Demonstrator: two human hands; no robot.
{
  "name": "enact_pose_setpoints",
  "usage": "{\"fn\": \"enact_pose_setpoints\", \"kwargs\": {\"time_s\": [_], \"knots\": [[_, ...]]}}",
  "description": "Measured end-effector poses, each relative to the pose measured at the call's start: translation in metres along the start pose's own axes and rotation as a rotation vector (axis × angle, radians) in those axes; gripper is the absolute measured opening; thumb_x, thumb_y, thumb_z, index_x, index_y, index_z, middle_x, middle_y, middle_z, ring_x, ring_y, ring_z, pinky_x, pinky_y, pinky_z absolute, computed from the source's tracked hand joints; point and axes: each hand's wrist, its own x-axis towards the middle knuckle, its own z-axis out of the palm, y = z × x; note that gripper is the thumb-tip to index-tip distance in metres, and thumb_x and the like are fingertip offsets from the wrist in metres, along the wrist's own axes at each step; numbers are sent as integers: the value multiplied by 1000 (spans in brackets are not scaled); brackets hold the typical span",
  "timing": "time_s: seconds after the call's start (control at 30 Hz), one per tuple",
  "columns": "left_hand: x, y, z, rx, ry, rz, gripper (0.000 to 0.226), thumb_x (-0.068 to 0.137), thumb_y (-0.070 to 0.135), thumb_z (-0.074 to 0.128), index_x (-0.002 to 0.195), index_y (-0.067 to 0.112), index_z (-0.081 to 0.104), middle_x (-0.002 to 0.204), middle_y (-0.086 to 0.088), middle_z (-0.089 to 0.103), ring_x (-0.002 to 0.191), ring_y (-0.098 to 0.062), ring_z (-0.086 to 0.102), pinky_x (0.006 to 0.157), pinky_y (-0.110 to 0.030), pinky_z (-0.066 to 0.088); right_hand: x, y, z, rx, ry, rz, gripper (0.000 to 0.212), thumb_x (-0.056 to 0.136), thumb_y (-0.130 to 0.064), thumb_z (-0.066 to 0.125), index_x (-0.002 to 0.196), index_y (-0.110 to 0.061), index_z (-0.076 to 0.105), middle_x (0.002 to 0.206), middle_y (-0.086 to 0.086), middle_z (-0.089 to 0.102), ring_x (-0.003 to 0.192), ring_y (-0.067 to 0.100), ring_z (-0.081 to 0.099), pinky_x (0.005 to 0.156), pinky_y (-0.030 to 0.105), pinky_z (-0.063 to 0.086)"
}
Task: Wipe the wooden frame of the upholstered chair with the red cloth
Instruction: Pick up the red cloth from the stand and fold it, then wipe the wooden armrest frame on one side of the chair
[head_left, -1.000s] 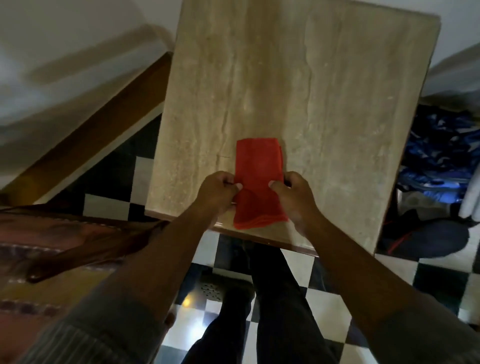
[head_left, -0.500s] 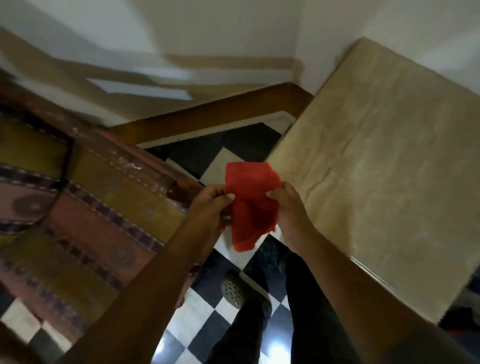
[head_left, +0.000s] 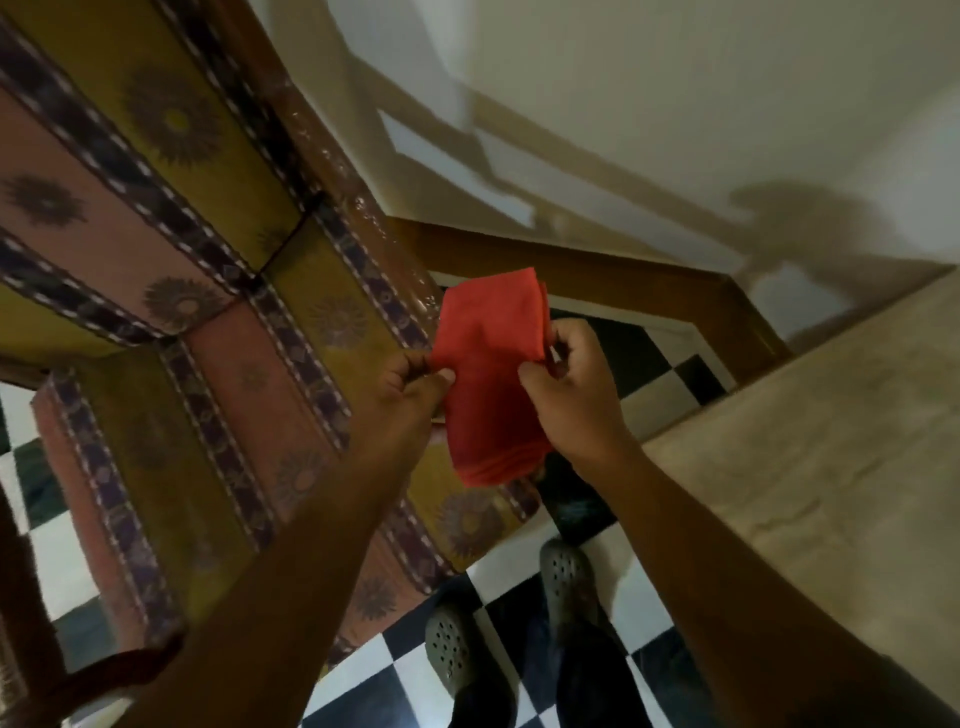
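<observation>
A folded red cloth (head_left: 488, 374) hangs in the air between both hands. My left hand (head_left: 410, 395) pinches its left edge and my right hand (head_left: 571, 395) pinches its right edge. The upholstered chair (head_left: 218, 322) fills the left side, covered in striped yellow, pink and purple fabric with flower motifs. Its glossy brown wooden frame (head_left: 337, 187) runs diagonally along the right edge of the upholstery, and the cloth's top overlaps its lower stretch. A dark wooden armrest (head_left: 119, 670) shows at the bottom left.
A beige stone-topped table (head_left: 831, 467) stands at the right, close to my right forearm. The floor (head_left: 395, 670) is black-and-white checkered tile, with my feet in grey clogs (head_left: 452, 654) below. A brown skirting board (head_left: 597, 270) and a pale wall lie behind.
The view has swung left from the stone table to the chair. Both hands lifted the red cloth off the table and carried it over to the chair's wooden frame.
</observation>
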Motion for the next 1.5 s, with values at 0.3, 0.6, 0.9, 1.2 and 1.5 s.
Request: {"fn": "enact_pose_setpoints", "kwargs": {"time_s": [0.3,0.6,0.9,1.2,1.5], "knots": [[49,-44,-9,23,64,-122,4,92,12,65,94,15,67,96,-12,73,84,-25,72,74,-44,62,29,23,40,-825,109,-327,66,89,-23,51,151,-12,31,159,20,27,148,40,23,114,61,30],[97,-65,-65,735,232,91,49,93,53,53,130,21,56,137,-6,57,104,-18,60,86,-30,47,38,43,66,-1272,-167,-506,74,97,-47,31,155,-3,15,164,23,10,152,40,7,120,60,15],[204,-116,-135,1475,138,352,94,85,82,15,155,19,19,163,-20,15,149,-43,12,117,-61,15,59,43,86,-1224,-71,-569,64,104,-43,20,152,-1,22,160,27,20,150,42,18,120,60,18],[210,-141,-139,1395,255,342,103,80,87,26,157,20,12,165,-11,11,153,-32,4,121,-56,3,97,28,108,-970,-17,-460,69,103,-44,32,157,-16,0,166,14,8,150,33,20,112,49,36],[213,-148,-138,1405,291,418,103,80,86,26,157,19,14,165,-14,12,152,-36,7,119,-61,5,117,16,117,-1281,-104,-701,65,104,-33,29,155,1,10,164,24,7,153,38,1,122,57,16]]}}
